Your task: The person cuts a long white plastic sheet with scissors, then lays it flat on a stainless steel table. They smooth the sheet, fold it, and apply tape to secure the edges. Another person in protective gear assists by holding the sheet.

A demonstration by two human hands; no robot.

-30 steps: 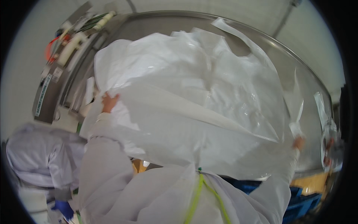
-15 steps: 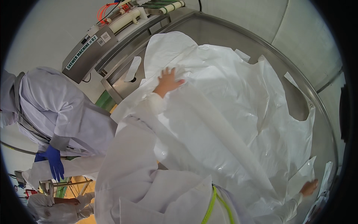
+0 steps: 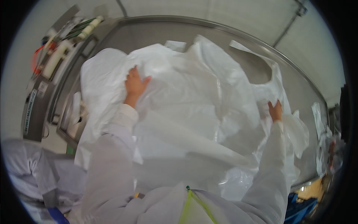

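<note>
White plastic sheeting [image 3: 175, 97], likely light, limp and slippery (its edges probably offer the surest hold), lies rumpled across a metal table [image 3: 149, 31]. A worker's left hand [image 3: 135, 86] extends forward, palm down, thumb spread from its fingers; whether the right hand [image 3: 276, 111] pinches plastic cannot be told.

A steel machine [image 3: 36, 108] with white rollers [image 3: 56, 61] and orange tubing [image 3: 35, 59] stands at left. Below is a co-worker [image 3: 28, 164] with a blue glove [image 3: 57, 215]; a blue pallet [image 3: 300, 209] shows lower right.
</note>
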